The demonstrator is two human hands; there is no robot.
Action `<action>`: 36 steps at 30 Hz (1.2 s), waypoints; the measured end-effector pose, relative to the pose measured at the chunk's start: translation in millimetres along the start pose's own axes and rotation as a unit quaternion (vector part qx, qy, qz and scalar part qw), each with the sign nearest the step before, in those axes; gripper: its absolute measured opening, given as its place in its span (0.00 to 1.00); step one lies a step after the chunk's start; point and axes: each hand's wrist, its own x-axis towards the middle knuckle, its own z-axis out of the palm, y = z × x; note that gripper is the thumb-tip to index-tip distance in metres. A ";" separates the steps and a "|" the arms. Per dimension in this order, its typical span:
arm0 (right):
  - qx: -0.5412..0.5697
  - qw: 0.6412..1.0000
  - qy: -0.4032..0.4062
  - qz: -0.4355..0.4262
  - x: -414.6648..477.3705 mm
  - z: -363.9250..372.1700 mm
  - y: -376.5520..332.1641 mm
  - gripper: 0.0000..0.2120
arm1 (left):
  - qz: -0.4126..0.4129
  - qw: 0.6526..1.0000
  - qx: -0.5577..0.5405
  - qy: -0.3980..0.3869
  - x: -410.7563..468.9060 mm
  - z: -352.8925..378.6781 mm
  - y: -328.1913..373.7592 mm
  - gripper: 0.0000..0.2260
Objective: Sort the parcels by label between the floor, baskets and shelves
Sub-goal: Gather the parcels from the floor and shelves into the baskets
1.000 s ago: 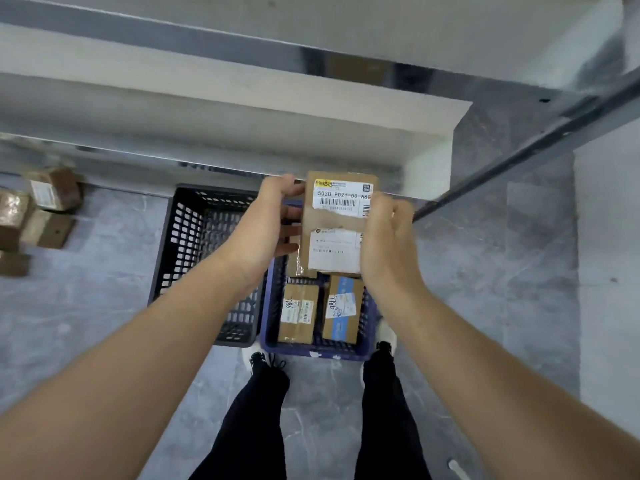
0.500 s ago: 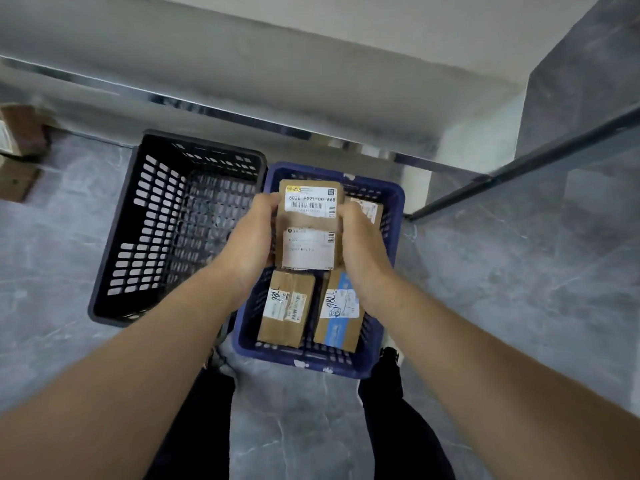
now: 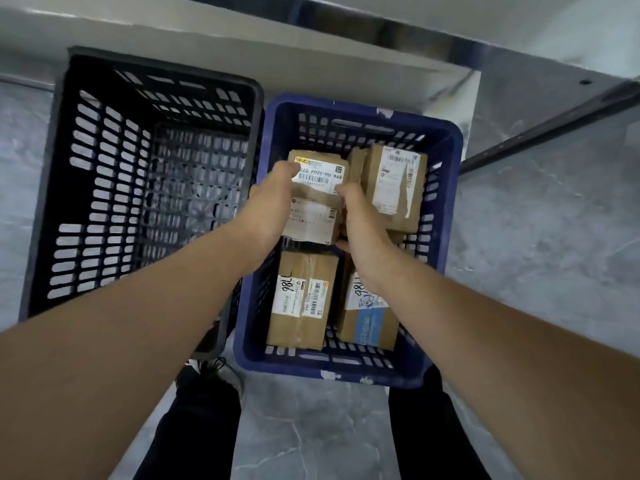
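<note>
A brown cardboard parcel point(image 3: 313, 209) with two white labels is down inside the blue basket point(image 3: 446, 188), at its far left. My left hand point(image 3: 268, 216) grips its left side and my right hand point(image 3: 363, 226) grips its right side. Three more brown parcels lie in the same basket: one at the far right point(image 3: 394, 188), one marked "98L" at the near left point(image 3: 301, 303), and one with a blue band at the near right point(image 3: 370, 320), partly hidden by my right wrist.
A black basket point(image 3: 62, 188) stands on the grey floor right beside the blue one, to its left, with nothing visible inside. A pale shelf board point(image 3: 311, 53) overhangs behind both baskets. A dark metal rail point(image 3: 554, 123) runs at the right. My legs stand just below the blue basket.
Both hands have lowered the labelled parcel from chest height down into the blue basket. The view has tilted down and closer to the baskets.
</note>
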 end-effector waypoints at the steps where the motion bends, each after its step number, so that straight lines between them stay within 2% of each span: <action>1: -0.003 1.000 0.001 -0.002 7.2 2.1 1.8 0.14 | 0.004 1.000 -0.003 -0.002 1.9 0.9 1.1 0.34; 4: 0.004 1.000 0.028 -0.011 30.7 9.0 5.9 0.21 | 0.015 1.000 -0.026 0.000 17.7 5.7 0.8 0.22; 8: 0.012 0.999 0.038 -0.007 59.3 17.9 8.1 0.33 | -0.002 0.999 -0.044 0.008 44.9 14.1 -0.9 0.20; 12: 0.011 0.999 0.027 0.016 76.9 22.9 5.1 0.29 | -0.009 0.997 -0.067 0.027 68.5 22.2 -0.7 0.22; 18: 0.007 0.999 0.020 0.027 97.5 24.0 12.8 0.32 | -0.017 0.994 -0.103 0.045 97.4 32.0 -4.7 0.20; 23: 0.014 0.999 0.005 0.041 106.5 20.9 20.9 0.29 | -0.033 0.993 -0.107 0.042 107.0 35.8 -15.3 0.22; 31: 0.028 0.999 0.015 0.043 118.2 20.2 30.1 0.32 | -0.029 0.992 -0.121 0.003 107.1 38.1 -19.3 0.20; 33: 0.025 0.999 0.018 0.042 119.5 22.6 33.6 0.32 | -0.026 0.991 -0.130 -0.002 108.1 38.0 -20.8 0.22; 36: 0.018 0.999 0.020 0.033 118.3 25.6 38.9 0.34 | -0.031 0.988 -0.149 -0.017 105.0 37.1 -23.7 0.32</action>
